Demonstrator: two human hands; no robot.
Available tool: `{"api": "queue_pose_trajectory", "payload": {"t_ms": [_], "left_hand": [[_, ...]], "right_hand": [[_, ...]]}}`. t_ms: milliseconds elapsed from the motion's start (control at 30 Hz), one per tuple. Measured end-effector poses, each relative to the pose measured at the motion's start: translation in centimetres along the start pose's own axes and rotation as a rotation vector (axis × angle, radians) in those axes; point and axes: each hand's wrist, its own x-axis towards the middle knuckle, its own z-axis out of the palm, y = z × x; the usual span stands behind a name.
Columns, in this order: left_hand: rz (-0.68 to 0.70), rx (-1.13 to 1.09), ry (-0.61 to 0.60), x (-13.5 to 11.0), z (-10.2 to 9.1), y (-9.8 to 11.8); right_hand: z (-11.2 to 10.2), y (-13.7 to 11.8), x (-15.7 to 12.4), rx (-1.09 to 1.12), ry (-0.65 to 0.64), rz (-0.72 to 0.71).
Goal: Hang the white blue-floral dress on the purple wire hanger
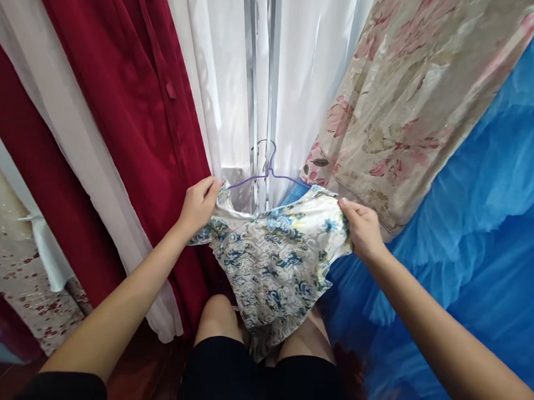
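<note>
A small white garment with a blue floral print (275,260) hangs on a thin purple wire hanger (268,171) in front of me, over my knees. My left hand (198,205) is closed, pinching the garment's left shoulder where it meets the hanger. At the right shoulder, my right hand (363,229) grips the cloth with its fingers curled. The hanger's hook rises by a shiny metal pole (257,104).
Hanging clothes crowd both sides: a dark red dress (120,97) and white sheer fabric (65,130) on the left, a beige pink-flowered dress (411,94) and a blue tulle gown (480,235) on the right. A white curtain (310,65) hangs behind the pole.
</note>
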Motion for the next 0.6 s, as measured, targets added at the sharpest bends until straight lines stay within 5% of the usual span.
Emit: {"api": "queue_pose_trajectory", "payload": {"t_ms": [133, 267, 433, 600], "left_hand": [[0.115, 0.114, -0.044, 1.8, 0.5, 2.0], [0.117, 0.181, -0.056, 2.0, 1.8, 1.5], [0.138, 0.012, -0.009, -0.8, 5.5, -0.9], [-0.011, -0.216, 0.215, -2.8, 7.5, -0.8]], "right_hand": [[0.1, -2.9, -0.7, 0.084, 0.139, 0.057], [0.7, -3.6, -6.9, 0.065, 0.202, 0.09], [2.5, -2.5, -16.9, 0.026, -0.085, 0.1], [4.3, 0.0, -22.0, 0.188, -0.275, 0.034]]}}
